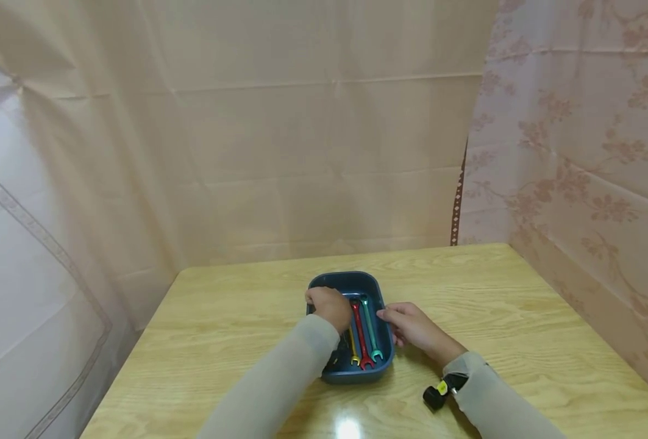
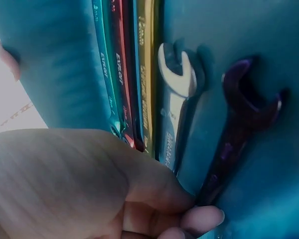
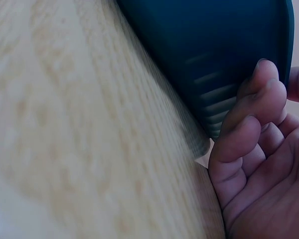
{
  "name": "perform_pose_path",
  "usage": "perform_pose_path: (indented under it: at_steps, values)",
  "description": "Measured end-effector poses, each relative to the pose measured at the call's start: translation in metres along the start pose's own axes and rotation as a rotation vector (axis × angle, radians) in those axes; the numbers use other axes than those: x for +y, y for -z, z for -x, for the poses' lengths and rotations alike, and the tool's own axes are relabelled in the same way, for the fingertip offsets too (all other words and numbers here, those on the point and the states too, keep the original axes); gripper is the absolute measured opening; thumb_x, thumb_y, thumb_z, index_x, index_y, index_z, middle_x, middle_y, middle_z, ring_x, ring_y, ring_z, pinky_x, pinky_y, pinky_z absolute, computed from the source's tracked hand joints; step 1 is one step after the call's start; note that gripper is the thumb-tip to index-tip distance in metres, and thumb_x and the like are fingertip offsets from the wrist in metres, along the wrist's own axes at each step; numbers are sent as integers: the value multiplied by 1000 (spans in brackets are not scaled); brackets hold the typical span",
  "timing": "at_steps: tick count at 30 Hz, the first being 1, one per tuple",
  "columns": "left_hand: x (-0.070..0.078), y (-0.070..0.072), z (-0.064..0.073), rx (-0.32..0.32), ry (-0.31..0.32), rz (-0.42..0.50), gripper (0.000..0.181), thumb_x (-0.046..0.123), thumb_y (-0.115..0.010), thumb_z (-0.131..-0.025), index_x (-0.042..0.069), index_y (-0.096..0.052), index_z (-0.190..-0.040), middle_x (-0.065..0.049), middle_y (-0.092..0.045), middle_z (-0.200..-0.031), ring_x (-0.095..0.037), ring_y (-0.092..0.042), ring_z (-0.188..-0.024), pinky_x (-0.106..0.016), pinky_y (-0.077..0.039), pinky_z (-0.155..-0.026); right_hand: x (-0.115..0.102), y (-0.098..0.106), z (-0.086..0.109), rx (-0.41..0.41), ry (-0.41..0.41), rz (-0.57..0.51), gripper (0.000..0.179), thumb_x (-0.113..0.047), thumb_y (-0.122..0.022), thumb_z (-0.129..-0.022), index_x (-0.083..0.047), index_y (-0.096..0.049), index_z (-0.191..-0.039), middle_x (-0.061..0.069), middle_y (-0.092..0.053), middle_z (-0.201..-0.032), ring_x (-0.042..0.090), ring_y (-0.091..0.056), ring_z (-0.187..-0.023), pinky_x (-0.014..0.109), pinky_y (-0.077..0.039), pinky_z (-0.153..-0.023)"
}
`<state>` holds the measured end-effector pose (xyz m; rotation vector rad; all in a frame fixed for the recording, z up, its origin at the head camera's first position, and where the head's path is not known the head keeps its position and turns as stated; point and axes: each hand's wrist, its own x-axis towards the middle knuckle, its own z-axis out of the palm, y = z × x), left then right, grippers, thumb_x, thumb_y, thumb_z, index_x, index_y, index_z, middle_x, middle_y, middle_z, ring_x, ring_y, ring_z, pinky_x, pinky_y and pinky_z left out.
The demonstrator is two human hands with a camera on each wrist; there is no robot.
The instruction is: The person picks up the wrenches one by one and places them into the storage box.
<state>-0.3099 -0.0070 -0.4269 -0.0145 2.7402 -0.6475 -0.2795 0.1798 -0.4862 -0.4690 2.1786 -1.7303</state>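
Observation:
A dark blue plastic bin point(image 1: 351, 379) holds several open-ended wrenches lying side by side. My left hand point(image 1: 331, 308) reaches inside it and pinches a purple wrench point(image 2: 239, 117) between thumb and fingers; the hand hides that wrench's far end. Beside it lie a silver wrench point(image 2: 175, 109), a yellow wrench point(image 2: 148, 64), a red wrench point(image 1: 361, 335) and a green wrench point(image 1: 370, 329). My right hand point(image 1: 416, 329) grips the bin's right wall, thumb over the rim and curled fingers against the ribbed outside, as the right wrist view shows.
The bin stands on a wood-grain table point(image 1: 219, 329). A beige curtain point(image 1: 302, 152) hangs behind the table, and a floral curtain point(image 1: 587, 183) runs along the right side. A black strap device point(image 1: 436, 397) sits at my right wrist.

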Motion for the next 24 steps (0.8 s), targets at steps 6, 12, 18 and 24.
perform_pose_path:
  at_steps: [6,12,18,24]
  values:
    - [-1,1,3,63,1,57,17,38,-66,-98,22,-71,-98,0,-37,-64,-19,-23,-55,-37,-20,-52,-1,0,3,9,-5,13,39,-34,-54,-107,-8,-54,-77,1,-56,-63,13,-50,-52,23,-43,-51]
    - [-11,2,8,196,-90,169,32,50,-75,-89,19,-77,-83,3,-60,-64,-13,-51,-55,-35,-46,-56,0,1,7,0,-13,2,40,-35,-53,-107,-7,-54,-79,0,-55,-63,12,-49,-52,22,-43,-52]
    - [-30,11,11,210,-202,329,30,44,-72,-90,18,-71,-76,3,-63,-70,-16,-58,-62,-36,-50,-61,-1,0,6,1,-22,8,40,-37,-53,-107,-7,-55,-81,0,-56,-65,13,-50,-54,23,-43,-52]
    - [-55,26,20,244,-251,449,33,34,-64,-93,18,-60,-64,2,-52,-62,-15,-48,-53,-32,-36,-49,-4,1,5,13,-39,6,39,-37,-54,-107,-7,-58,-84,0,-57,-66,14,-51,-55,23,-44,-53]
